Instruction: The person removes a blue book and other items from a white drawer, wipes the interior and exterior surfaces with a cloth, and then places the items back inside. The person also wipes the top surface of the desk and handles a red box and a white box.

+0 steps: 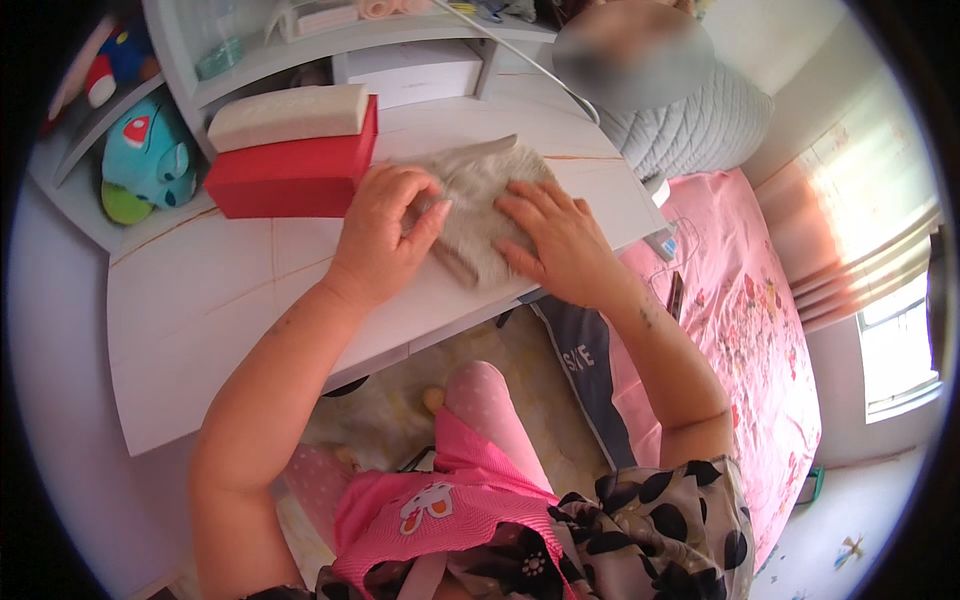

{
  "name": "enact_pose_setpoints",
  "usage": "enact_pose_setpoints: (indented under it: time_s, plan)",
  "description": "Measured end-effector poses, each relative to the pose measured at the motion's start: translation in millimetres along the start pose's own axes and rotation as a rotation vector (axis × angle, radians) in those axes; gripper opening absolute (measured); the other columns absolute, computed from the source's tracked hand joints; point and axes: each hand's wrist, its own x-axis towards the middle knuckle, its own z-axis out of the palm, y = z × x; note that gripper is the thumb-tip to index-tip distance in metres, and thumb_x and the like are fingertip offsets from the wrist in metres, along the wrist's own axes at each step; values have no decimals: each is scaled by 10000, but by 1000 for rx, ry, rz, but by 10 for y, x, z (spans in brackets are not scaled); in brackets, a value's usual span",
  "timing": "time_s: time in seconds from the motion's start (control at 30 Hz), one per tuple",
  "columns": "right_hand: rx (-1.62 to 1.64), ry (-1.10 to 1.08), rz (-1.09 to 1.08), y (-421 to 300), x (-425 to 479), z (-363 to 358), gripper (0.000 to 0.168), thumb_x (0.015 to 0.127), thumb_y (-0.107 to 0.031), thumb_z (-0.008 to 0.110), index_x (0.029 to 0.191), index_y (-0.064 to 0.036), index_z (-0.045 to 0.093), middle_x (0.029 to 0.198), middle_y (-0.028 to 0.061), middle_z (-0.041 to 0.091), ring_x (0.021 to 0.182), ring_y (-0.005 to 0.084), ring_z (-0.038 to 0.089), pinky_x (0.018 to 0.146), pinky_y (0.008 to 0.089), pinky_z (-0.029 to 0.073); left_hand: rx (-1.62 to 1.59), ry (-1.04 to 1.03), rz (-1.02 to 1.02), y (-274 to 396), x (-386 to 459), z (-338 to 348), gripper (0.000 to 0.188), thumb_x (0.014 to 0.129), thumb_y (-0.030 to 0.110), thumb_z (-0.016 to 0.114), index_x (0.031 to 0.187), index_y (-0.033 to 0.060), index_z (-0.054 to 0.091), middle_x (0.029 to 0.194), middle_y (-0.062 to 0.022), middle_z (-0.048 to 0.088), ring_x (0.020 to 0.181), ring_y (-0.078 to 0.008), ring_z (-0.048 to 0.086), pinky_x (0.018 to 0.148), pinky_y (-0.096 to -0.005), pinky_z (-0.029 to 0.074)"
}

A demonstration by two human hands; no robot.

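A crumpled grey-beige cloth [480, 202] lies on the white desk [300, 300] in front of me. My left hand [394, 225] is at the cloth's left edge, its thumb and fingers curled towards each other; whether they pinch the fabric cannot be told. Spread over the cloth's right side is my right hand [555, 240], palm down with fingers apart. Just left of the cloth sits a red box [289, 180], and a long cream-coloured case or block [289, 118] rests on top of it.
Shelves [300, 64] line the desk's back, holding a white box [416, 75]. A turquoise plush toy [150, 154] sits at the left. A white cable [517, 56] crosses the back. On the right are a bed with a pink floral sheet [735, 300] and a grey quilted item [697, 127].
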Motion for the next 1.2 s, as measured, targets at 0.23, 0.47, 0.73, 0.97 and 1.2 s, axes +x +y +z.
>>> enact_pose_setpoints:
  time_s: [0.23,0.47,0.73,0.97,1.2]
  plan:
    - [-63,89,330,761,395,461,494,909,-356,472,1311,-71,505,1434,144,441,1345,315,359,1081,480,282,-3,-108,44,-58,19,36,111,827,76,676,883,35,590,932,-95,613,941,-300,555,866,-399,439]
    - [3,-143,427,1223,1348,604,529,936,-319,365,1407,-85,423,1536,111,316,1415,339,274,1143,506,228,13,-199,-54,-22,-12,-43,102,806,47,673,868,34,594,937,-91,626,923,-285,561,816,-372,466]
    - [-364,-375,222,1960,2135,994,514,947,-297,347,1405,-72,412,1533,108,313,1409,350,281,1158,463,224,-21,-265,-86,30,23,5,85,788,54,675,843,41,611,883,-85,622,895,-293,546,802,-389,459]
    - [-119,-147,440,1858,2130,978,525,962,-349,353,1459,-180,366,1521,104,326,1415,334,284,1159,513,222,-53,-258,-98,20,33,6,79,797,68,679,828,30,617,850,-94,630,853,-296,554,784,-393,463]
    - [-78,-6,363,1649,1514,874,508,929,-403,400,1394,-207,452,1450,112,410,1341,388,353,1123,544,230,-66,-262,-99,-31,2,-36,69,826,56,667,854,26,611,858,-88,633,858,-281,557,787,-378,466]
